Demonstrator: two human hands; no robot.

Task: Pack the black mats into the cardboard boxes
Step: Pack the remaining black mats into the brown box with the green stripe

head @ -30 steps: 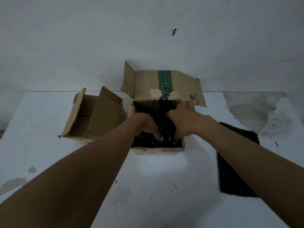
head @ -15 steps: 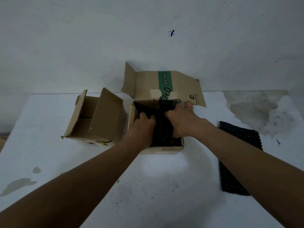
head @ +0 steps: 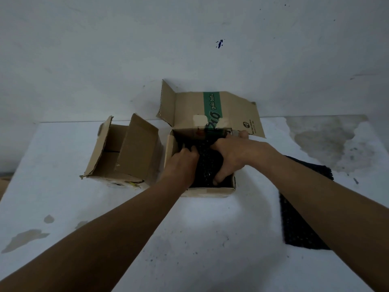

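your left hand point(head: 182, 163) and right hand point(head: 234, 155) grip the black mat point(head: 208, 163) inside the box point(head: 210, 192); second mat point(head: 299, 225) lies alongside.

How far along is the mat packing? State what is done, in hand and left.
Done: both boxes stand open. In hand: left hand and right hand grip a black mat down in the green-striped box. Left: the second mat lies on the table; the plain box shows none.
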